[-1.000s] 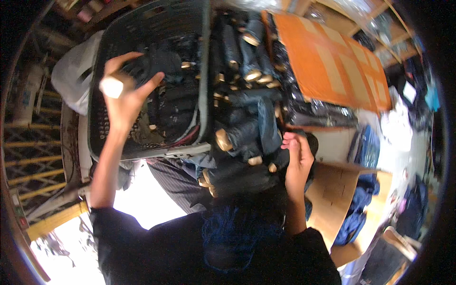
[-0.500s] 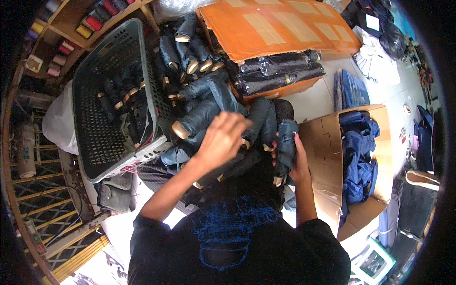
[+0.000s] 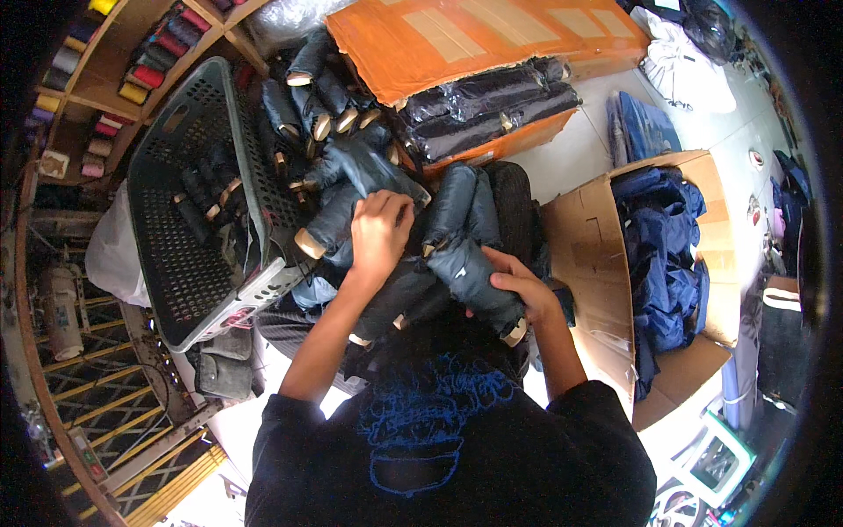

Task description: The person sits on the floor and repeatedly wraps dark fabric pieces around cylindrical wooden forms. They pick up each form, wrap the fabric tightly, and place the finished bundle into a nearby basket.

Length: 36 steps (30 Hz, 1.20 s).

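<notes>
My right hand (image 3: 524, 290) grips a rolled dark blue-grey cloth bundle (image 3: 474, 279) with a tan end and a small white mark, tilted over my lap. My left hand (image 3: 382, 230) is closed, fingers curled, in front of a pile of similar bundles. Something dark shows between its fingers, too small to name. Beside that hand lies a thick blue-grey bundle (image 3: 329, 230) with a tan end. Just beyond the held bundle, another roll (image 3: 454, 202) rests against my leg. Darker bundles (image 3: 399, 299) lie across my lap.
A dark perforated basket (image 3: 250, 158) with more rolls stands at left. Behind is an orange taped carton (image 3: 492, 44) with plastic-wrapped dark packs (image 3: 492, 105). An open cardboard box (image 3: 584, 255) of blue cloth (image 3: 659, 237) stands at right. Thread spools (image 3: 167, 48) fill shelves at far left.
The bundle in my right hand has turned from upright to slanted, its broad side now showing, and moved left. My left hand has shifted slightly left; its motion blur is gone.
</notes>
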{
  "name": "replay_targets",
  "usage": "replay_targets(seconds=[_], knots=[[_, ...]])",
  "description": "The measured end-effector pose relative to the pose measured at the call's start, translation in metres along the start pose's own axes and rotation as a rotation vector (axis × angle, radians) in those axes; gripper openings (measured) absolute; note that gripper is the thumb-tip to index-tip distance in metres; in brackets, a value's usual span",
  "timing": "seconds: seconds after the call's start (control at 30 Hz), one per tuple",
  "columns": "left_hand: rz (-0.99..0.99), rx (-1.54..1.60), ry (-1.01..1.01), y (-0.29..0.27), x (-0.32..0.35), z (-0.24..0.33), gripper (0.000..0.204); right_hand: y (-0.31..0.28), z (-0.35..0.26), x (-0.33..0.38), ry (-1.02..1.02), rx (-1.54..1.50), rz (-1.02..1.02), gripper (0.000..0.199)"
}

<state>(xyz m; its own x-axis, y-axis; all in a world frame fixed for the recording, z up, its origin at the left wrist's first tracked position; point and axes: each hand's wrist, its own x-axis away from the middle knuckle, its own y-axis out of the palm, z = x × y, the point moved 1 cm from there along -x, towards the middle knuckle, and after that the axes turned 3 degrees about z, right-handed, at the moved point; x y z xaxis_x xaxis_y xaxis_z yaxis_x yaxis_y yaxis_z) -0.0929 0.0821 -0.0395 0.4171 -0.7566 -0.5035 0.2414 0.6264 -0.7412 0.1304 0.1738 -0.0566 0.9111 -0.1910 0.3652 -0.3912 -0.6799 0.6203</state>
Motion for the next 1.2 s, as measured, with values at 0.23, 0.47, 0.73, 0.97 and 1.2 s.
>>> replay_targets(seconds=[0.23, 0.47, 0.73, 0.97, 1.2], knots=[[0.013, 0.239, -0.05, -0.031, 0.013, 0.033, 0.014, 0.025, -0.025, -0.021, -0.037, -0.033, -0.166, 0.091], [0.053, 0.264, -0.056, -0.043, 0.029, 0.043, 0.015, 0.014, -0.018, -0.012, -0.015, 0.037, -0.029, 0.086], [0.209, 0.242, -0.07, -0.035, 0.056, 0.057, 0.017, 0.034, -0.014, -0.005, -0.183, 0.112, 0.173, 0.077], [0.321, 0.273, -0.058, -0.039, 0.049, 0.07, 0.018, 0.057, -0.021, -0.004, -0.494, 0.572, 0.309, 0.077], [0.303, 0.445, -0.179, -0.045, 0.056, 0.063, 0.022, 0.071, -0.023, 0.003, -0.563, 0.944, 0.374, 0.072]])
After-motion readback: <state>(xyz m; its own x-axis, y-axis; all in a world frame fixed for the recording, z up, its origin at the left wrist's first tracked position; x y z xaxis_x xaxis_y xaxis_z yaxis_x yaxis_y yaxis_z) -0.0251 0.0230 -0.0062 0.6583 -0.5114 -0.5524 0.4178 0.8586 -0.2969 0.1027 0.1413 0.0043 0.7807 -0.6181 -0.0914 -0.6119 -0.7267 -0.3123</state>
